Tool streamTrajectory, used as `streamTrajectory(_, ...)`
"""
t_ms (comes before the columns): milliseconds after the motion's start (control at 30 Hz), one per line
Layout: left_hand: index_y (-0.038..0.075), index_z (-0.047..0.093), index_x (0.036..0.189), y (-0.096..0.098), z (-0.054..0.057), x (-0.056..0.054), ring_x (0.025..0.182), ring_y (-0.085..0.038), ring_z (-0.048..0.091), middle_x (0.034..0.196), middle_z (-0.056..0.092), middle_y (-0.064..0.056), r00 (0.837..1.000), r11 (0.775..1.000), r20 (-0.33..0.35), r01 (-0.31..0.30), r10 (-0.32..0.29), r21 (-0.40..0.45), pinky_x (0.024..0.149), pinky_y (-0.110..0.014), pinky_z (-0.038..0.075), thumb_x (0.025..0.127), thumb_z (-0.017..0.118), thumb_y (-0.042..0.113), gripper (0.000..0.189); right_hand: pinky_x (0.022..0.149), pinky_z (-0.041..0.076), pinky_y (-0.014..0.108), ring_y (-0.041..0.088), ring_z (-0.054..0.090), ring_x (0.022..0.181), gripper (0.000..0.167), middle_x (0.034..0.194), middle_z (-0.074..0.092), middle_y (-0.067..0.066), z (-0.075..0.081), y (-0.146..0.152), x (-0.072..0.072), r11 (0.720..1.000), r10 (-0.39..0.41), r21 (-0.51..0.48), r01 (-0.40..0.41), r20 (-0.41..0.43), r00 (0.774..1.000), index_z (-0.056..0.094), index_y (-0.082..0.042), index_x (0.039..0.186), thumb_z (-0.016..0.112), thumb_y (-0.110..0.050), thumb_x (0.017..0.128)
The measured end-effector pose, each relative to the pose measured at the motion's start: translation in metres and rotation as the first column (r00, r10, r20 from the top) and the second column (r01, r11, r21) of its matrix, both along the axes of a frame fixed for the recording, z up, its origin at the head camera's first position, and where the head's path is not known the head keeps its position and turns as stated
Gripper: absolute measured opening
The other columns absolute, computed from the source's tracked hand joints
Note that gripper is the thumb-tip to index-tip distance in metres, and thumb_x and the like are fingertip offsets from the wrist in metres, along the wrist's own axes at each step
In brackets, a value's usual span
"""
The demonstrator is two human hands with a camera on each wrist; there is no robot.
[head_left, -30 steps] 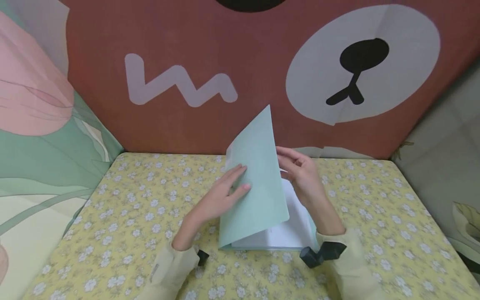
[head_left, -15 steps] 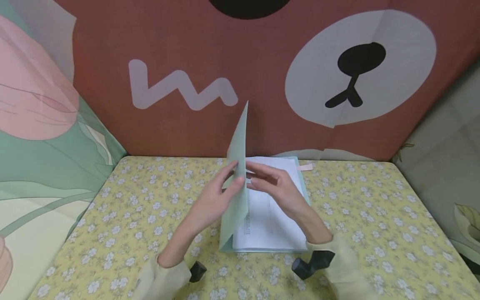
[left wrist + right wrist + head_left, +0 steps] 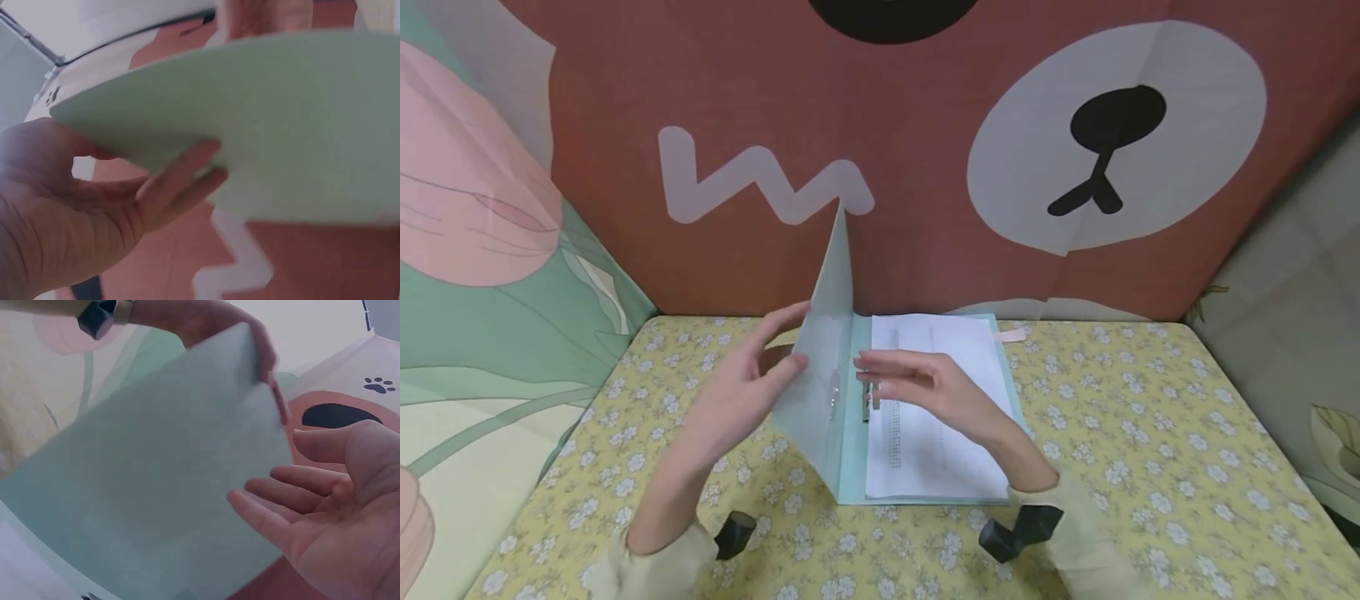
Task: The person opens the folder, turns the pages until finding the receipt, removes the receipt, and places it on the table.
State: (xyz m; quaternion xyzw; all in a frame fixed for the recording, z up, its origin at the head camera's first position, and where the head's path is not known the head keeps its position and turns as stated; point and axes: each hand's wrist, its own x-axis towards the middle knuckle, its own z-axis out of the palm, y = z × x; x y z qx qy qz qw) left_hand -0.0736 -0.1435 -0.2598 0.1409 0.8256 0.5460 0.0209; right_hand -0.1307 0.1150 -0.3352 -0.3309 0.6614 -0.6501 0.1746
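A pale green file folder (image 3: 854, 467) lies on the table with its front cover (image 3: 822, 367) raised, leaning left past upright. My left hand (image 3: 737, 383) holds the cover's free edge, thumb on the inner side and fingers behind. Those fingers (image 3: 178, 178) spread across the outer face in the left wrist view. White printed sheets (image 3: 951, 458) lie on the back cover, beside a metal clip (image 3: 867, 408) along the spine. Above the sheets and clip, my right hand (image 3: 943, 387) is held with loosely bent fingers, nothing between them; in the right wrist view its fingertips (image 3: 237, 499) overlap the inner cover.
A yellow flowered cloth covers the table (image 3: 1150, 450). Behind stands a brown printed backdrop (image 3: 917, 167) with a bear's muzzle. A pink tab (image 3: 1011, 335) sticks out at the folder's right edge. Dark devices, such as the right one (image 3: 1022, 533), sit on both wrists.
The cover has swung from leaning right over the sheets to leaning left, uncovering the sheets and clip. My left hand has moved left with it; the right hand has shifted left and off the cover.
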Motion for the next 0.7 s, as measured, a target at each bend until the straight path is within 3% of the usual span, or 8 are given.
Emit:
streamTrajectory(167, 0.017, 0.039, 0.161, -0.031, 0.009, 0.003, 0.130, -0.037, 0.059, 0.159, 0.043, -0.014, 0.999, 0.985, -0.012, -0.051, 0.050, -0.162, 0.076, -0.038, 0.056, 0.106, 0.051, 0.006, 0.057, 0.103, 0.053, 0.037, 0.028, 0.063, 0.127, 0.034, 0.136, 0.067, 0.016, 0.007, 0.016, -0.005, 0.990, -0.115, 0.078, 0.119, -0.050, 0.992, 0.065, 0.000, 0.137, 0.060, -0.010, 0.105)
streamTrajectory(267, 0.018, 0.042, 0.160, -0.047, 0.009, 0.004, 0.128, -0.038, 0.060, 0.160, 0.042, -0.015, 0.995, 0.951, -0.034, -0.105, 0.099, -0.291, 0.068, -0.035, 0.050, 0.105, 0.052, 0.004, 0.058, 0.100, 0.055, 0.038, 0.026, 0.066, 0.122, 0.031, 0.131, 0.069, 0.015, 0.010, 0.027, -0.008, 0.980, -0.180, 0.073, 0.186, -0.081, 0.980, 0.068, 0.001, 0.132, 0.060, -0.011, 0.105)
streamTrajectory(367, 0.014, 0.045, 0.157, -0.062, 0.004, 0.005, 0.124, -0.043, 0.062, 0.160, 0.042, -0.019, 0.989, 0.912, -0.066, -0.151, 0.136, -0.382, 0.073, -0.040, 0.051, 0.102, 0.053, 0.000, 0.057, 0.097, 0.057, 0.038, 0.024, 0.069, 0.118, 0.030, 0.127, 0.071, 0.015, 0.014, 0.039, -0.012, 0.964, -0.251, 0.068, 0.259, -0.107, 0.962, 0.068, 0.004, 0.130, 0.059, -0.012, 0.106)
streamTrajectory(500, 0.002, 0.049, 0.151, -0.079, -0.010, 0.004, 0.125, -0.052, 0.057, 0.154, 0.045, -0.029, 0.977, 0.833, -0.142, -0.211, 0.161, -0.511, 0.089, -0.059, 0.052, 0.099, 0.056, -0.005, 0.053, 0.093, 0.059, 0.036, 0.022, 0.071, 0.113, 0.031, 0.124, 0.072, 0.017, 0.017, 0.054, -0.017, 0.935, -0.342, 0.054, 0.350, -0.124, 0.931, 0.068, 0.006, 0.127, 0.059, -0.016, 0.107)
streamTrajectory(600, -0.007, 0.052, 0.145, -0.090, -0.023, 0.003, 0.128, -0.057, 0.050, 0.146, 0.047, -0.037, 0.966, 0.760, -0.194, -0.255, 0.172, -0.598, 0.092, -0.067, 0.047, 0.096, 0.059, -0.008, 0.049, 0.090, 0.060, 0.036, 0.022, 0.073, 0.108, 0.031, 0.121, 0.073, 0.019, 0.018, 0.066, -0.020, 0.914, -0.401, 0.017, 0.406, -0.126, 0.907, 0.069, 0.007, 0.124, 0.057, -0.017, 0.108)
streamTrajectory(700, -0.011, 0.053, 0.141, -0.097, -0.037, 0.002, 0.128, -0.060, 0.046, 0.142, 0.046, -0.041, 0.962, 0.714, -0.197, -0.271, 0.187, -0.646, 0.094, -0.069, 0.046, 0.095, 0.061, -0.007, 0.047, 0.087, 0.061, 0.035, 0.022, 0.074, 0.102, 0.031, 0.116, 0.074, 0.017, 0.018, 0.075, -0.023, 0.886, -0.459, -0.007, 0.463, -0.142, 0.877, 0.070, 0.007, 0.120, 0.056, -0.018, 0.109)
